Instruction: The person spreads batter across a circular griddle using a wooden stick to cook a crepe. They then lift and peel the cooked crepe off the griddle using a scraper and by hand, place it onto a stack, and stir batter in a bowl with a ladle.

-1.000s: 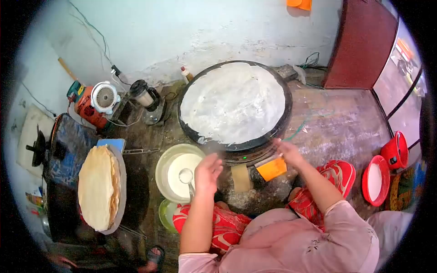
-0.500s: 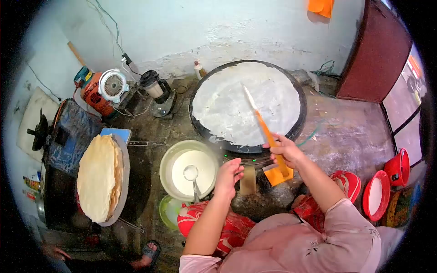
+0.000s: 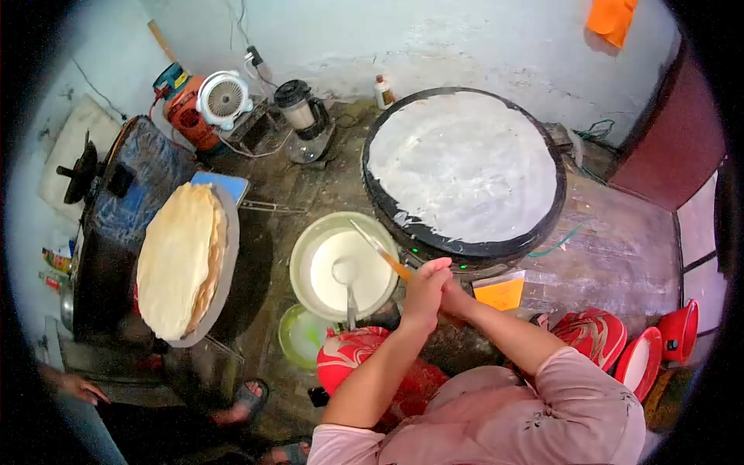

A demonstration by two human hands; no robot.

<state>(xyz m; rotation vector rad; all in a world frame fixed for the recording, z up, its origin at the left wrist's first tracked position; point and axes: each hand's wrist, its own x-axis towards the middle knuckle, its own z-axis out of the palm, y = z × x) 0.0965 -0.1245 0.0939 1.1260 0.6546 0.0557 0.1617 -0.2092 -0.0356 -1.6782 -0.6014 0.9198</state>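
My left hand (image 3: 422, 298) is closed at the orange handle of a long spatula (image 3: 377, 249), whose pale blade slants up and left over the batter bowl (image 3: 297, 267). My right hand (image 3: 456, 301) presses against it from the right, its fingers mostly hidden. A metal ladle (image 3: 351, 298) rests in the white batter (image 3: 325, 271). Beyond my hands, a pale sheet (image 3: 465, 167) covers most of the round black griddle (image 3: 372, 182). An orange scraper (image 3: 500, 293) lies just right of my hands.
Stacked flatbreads (image 3: 178, 260) lie at left on a round board. Behind are a blender (image 3: 298, 116), a blower (image 3: 225, 99) and a small bottle (image 3: 383, 93). A green bowl (image 3: 291, 341) sits below the batter; red containers (image 3: 679, 333) are at right. Another person's hand (image 3: 81, 387) shows at lower left.
The spatula has swung from above the griddle to over the batter bowl. My hands, apart before, have come together. The view has shifted, and more of the other person shows at lower left.
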